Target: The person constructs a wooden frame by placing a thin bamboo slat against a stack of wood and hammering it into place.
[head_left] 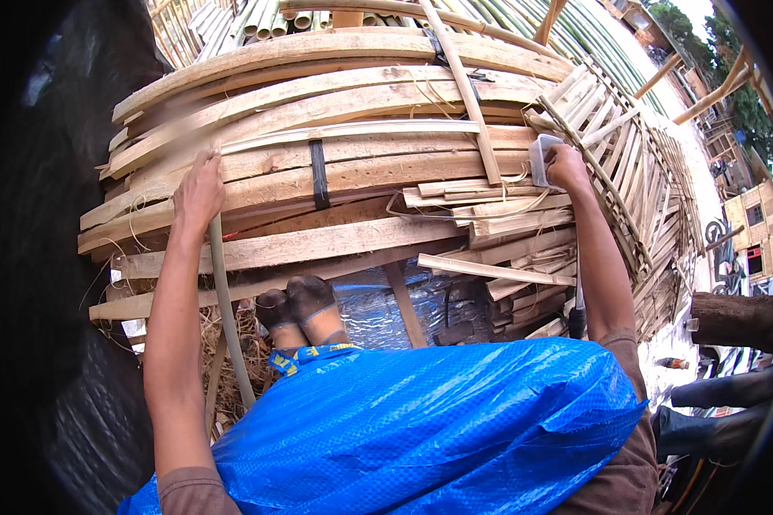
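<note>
Bamboo strip (223, 292) clenched in the left hand (199, 190) at the stack's (335, 176) left edge; right hand (567, 167) grasps a grey block (543, 159). Keeping the strip taut probably helps.

This was an open-air bamboo workshop or yard. A big stack of split bamboo slats (335, 163) filled the middle of the frame, with round green poles (258, 17) at the top and woven lattice panels (636, 163) at the right. Shavings (232, 343) littered the ground at lower left; sheds and trees (730, 51) stood at far right under daylight.
</note>
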Tool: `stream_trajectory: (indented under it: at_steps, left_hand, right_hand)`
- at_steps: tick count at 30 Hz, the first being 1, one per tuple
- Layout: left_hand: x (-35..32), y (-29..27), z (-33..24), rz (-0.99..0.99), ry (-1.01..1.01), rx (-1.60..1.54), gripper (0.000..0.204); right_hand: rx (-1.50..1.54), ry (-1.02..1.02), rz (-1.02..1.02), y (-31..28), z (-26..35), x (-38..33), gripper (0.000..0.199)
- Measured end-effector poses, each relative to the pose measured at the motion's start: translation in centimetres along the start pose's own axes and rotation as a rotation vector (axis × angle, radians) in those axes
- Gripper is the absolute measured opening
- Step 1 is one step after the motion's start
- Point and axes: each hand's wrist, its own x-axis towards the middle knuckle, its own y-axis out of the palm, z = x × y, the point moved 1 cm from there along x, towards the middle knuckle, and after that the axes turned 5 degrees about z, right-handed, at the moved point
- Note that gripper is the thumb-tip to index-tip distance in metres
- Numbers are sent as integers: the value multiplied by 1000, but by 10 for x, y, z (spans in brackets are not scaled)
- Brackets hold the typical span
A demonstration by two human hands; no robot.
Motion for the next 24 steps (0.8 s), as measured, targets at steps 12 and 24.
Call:
stream_trajectory:
  at_steps: [12,24]
  left_hand:
    - [-2,-5,-6,26,-37,-33,35]
    - [-1,-3,-4,15,-25,-10,34]
  right_hand:
    - [-260,-19,85,5,17,-4,23]
    - [-66,-76,104,-11,-5,2,21]
